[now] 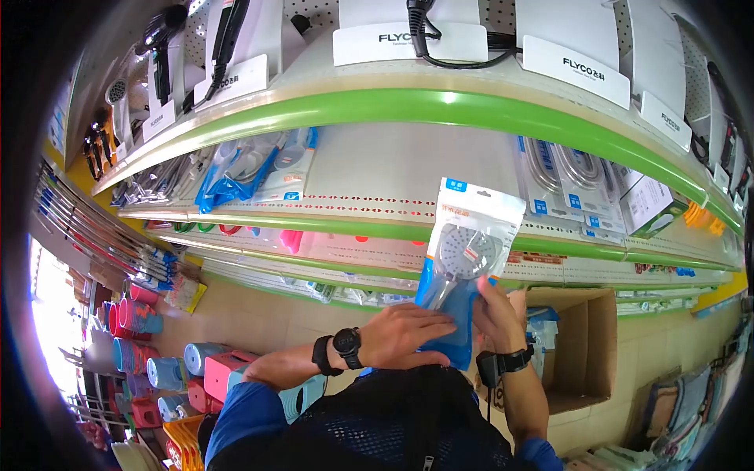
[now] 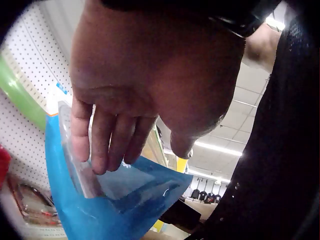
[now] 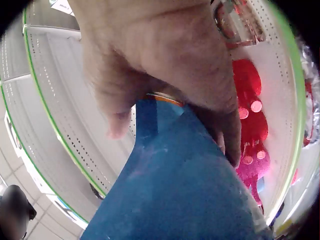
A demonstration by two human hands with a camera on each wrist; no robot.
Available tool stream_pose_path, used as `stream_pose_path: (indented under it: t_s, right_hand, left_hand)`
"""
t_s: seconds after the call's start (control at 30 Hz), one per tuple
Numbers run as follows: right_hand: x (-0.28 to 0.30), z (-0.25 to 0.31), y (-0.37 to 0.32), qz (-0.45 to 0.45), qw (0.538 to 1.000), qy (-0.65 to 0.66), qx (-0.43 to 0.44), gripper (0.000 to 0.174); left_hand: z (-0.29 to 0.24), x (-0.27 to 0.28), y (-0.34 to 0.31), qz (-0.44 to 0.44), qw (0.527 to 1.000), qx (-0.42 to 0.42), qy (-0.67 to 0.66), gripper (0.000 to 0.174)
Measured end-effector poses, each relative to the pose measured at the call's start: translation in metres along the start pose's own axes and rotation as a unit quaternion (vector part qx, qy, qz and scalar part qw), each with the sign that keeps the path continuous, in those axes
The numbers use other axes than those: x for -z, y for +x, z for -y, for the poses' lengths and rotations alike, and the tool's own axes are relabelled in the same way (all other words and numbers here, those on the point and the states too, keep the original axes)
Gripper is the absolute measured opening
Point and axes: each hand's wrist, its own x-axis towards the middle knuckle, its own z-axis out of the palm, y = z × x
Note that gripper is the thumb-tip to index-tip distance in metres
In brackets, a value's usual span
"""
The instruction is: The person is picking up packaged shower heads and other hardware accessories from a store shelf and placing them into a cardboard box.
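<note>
A shower head [image 1: 471,250] in a clear-fronted pouch with a white top and blue lower part is held up before the shelves. My right hand [image 1: 499,318] grips the pouch [image 1: 449,322] by its right edge, thumb on the front. In the right wrist view, the blue back of the pouch [image 3: 180,175] runs down from between the thumb and fingers of the right hand [image 3: 160,60]. My left hand [image 1: 408,334] lies across the pouch's lower front. Its fingers [image 2: 102,142] are straight and flat against the plastic in the left wrist view.
Similar pouches [image 1: 247,165] lie on the shelf at left, and packaged hoses [image 1: 565,177] at right. Above runs a green shelf edge [image 1: 448,106] below hair-dryer displays. An open cardboard box [image 1: 581,353] stands at lower right; buckets and stools [image 1: 228,377] stand at lower left.
</note>
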Motion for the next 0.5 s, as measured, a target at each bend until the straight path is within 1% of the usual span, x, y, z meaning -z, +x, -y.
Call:
stream_pose_path:
  t_s: [0.03, 0.07, 0.1, 0.13, 0.17, 0.2, 0.23, 0.27, 0.3, 0.33, 0.37, 0.4, 0.43, 0.47, 0.5]
  right_hand:
    - [0.006, -0.003, -0.002, -0.009, 1.000, -0.019, 0.016, 0.038]
    - [0.011, -0.004, -0.004, -0.019, 0.999, -0.038, 0.032, 0.040]
    - [0.013, -0.001, -0.006, -0.023, 0.999, -0.035, 0.035, 0.040]
    - [0.015, 0.002, -0.010, -0.018, 0.995, -0.094, -0.010, 0.042]
    - [0.017, 0.007, -0.015, -0.014, 0.987, -0.151, -0.055, 0.045]
    - [0.019, 0.012, -0.022, -0.023, 0.988, -0.146, -0.052, 0.045]
    - [0.019, 0.018, -0.030, -0.027, 0.983, -0.182, -0.024, 0.044]
    - [0.025, 0.023, -0.040, -0.031, 0.975, -0.219, 0.003, 0.044]
    - [0.041, 0.028, -0.055, -0.061, 0.973, -0.220, 0.035, 0.047]
    - [0.053, 0.029, -0.070, -0.091, 0.973, -0.209, 0.041, 0.047]
    - [0.066, 0.030, -0.079, -0.090, 0.971, -0.216, 0.058, 0.049]
    - [0.084, 0.032, -0.094, -0.092, 0.968, -0.222, 0.076, 0.051]
    - [0.104, 0.038, -0.116, -0.087, 0.962, -0.260, 0.013, 0.056]
    - [0.132, 0.038, -0.132, -0.117, 0.935, -0.332, -0.026, 0.055]
    - [0.147, 0.035, -0.156, -0.167, 0.949, -0.266, -0.009, 0.053]
  left_hand:
    - [0.002, -0.004, 0.001, 0.002, 1.000, -0.019, -0.019, 0.047]
    - [0.003, -0.001, 0.000, 0.005, 1.000, -0.019, -0.019, 0.047]
    - [0.008, 0.006, 0.000, -0.010, 0.999, -0.025, -0.024, 0.038]
    - [0.015, 0.015, 0.000, -0.024, 0.999, -0.032, -0.031, 0.029]
    - [0.022, 0.029, 0.004, -0.098, 0.994, 0.023, 0.036, 0.024]
    - [0.033, 0.049, 0.009, -0.169, 0.977, 0.078, 0.100, 0.020]
    - [0.053, 0.073, 0.011, -0.247, 0.955, 0.107, 0.124, 0.020]
    - [0.075, 0.094, 0.012, -0.274, 0.923, 0.140, 0.230, 0.027]
    - [0.101, 0.111, 0.012, -0.271, 0.893, 0.138, 0.331, 0.040]
    - [0.136, 0.123, 0.001, -0.264, 0.865, 0.197, 0.378, 0.050]
    - [0.169, 0.137, -0.013, -0.240, 0.822, 0.242, 0.456, 0.053]
    - [0.195, 0.149, -0.025, -0.215, 0.823, 0.268, 0.452, 0.054]
    - [0.214, 0.159, -0.037, -0.194, 0.817, 0.302, 0.452, 0.056]
    - [0.239, 0.169, -0.052, -0.163, 0.810, 0.304, 0.475, 0.058]
    - [0.235, 0.175, -0.049, -0.151, 0.814, 0.355, 0.435, 0.061]
